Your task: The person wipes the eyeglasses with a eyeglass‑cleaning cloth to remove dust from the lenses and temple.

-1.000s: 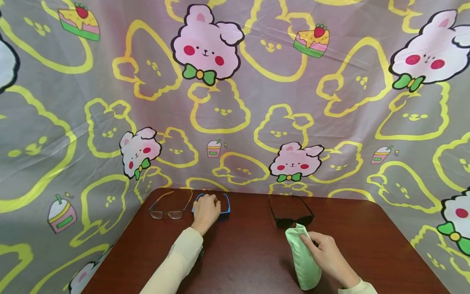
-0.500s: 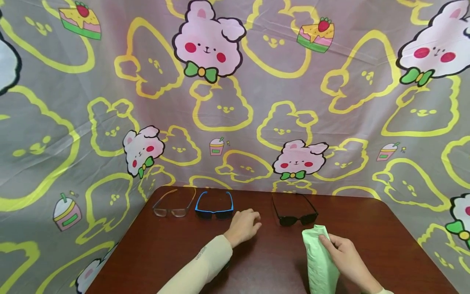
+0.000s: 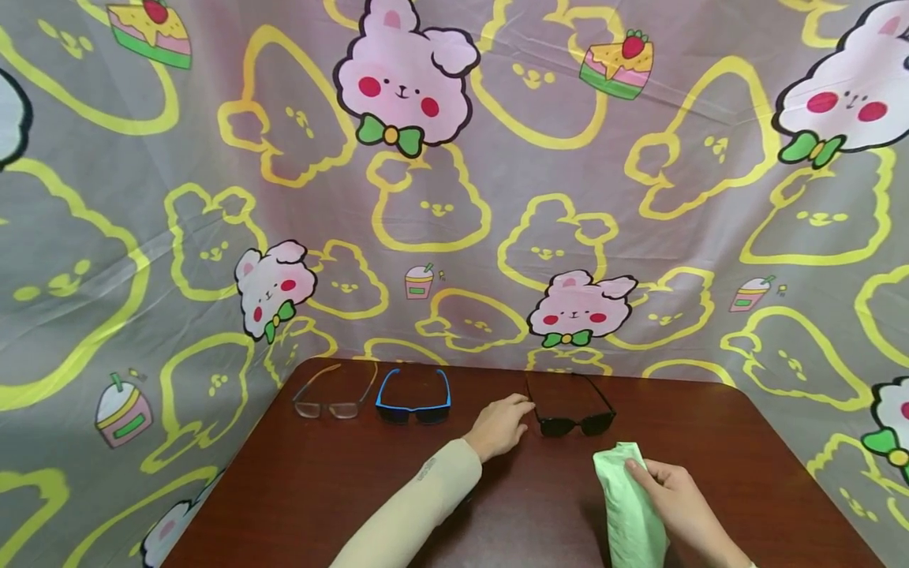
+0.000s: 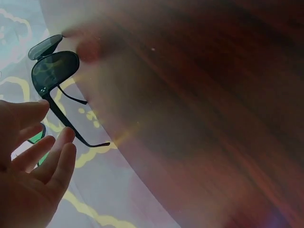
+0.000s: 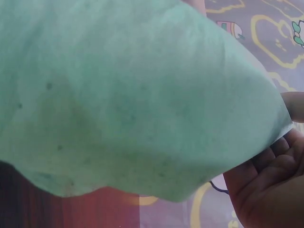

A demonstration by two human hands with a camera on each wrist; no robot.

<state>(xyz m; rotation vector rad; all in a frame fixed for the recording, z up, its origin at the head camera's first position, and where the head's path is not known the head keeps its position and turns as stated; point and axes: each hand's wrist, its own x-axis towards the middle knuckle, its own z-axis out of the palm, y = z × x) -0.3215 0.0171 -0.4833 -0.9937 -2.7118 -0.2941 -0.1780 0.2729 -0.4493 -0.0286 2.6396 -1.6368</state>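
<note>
Black sunglasses [image 3: 575, 424] lie on the table with their arms unfolded toward the back. My left hand [image 3: 499, 426] reaches to their left arm, fingertips right at it in the head view. In the left wrist view, the thumb and loosely bent fingers [image 4: 61, 166] are spread apart beside the arm of the sunglasses [image 4: 56, 69]. My right hand [image 3: 678, 498] pinches the upper edge of a light green soft pouch [image 3: 634, 509] between thumb and fingers. The pouch hangs down over the front right of the table and fills much of the right wrist view.
Blue-framed sunglasses [image 3: 413, 409] and clear-lensed glasses [image 3: 327, 410] lie unfolded at the back left of the brown table [image 3: 355, 473]. A patterned cloth [image 3: 454, 181] with bunny drawings rises right behind the table's back edge and along its sides.
My left hand has left the blue-framed sunglasses and moved right to the black sunglasses. My right hand has moved slightly right and toward me with the green pouch.
</note>
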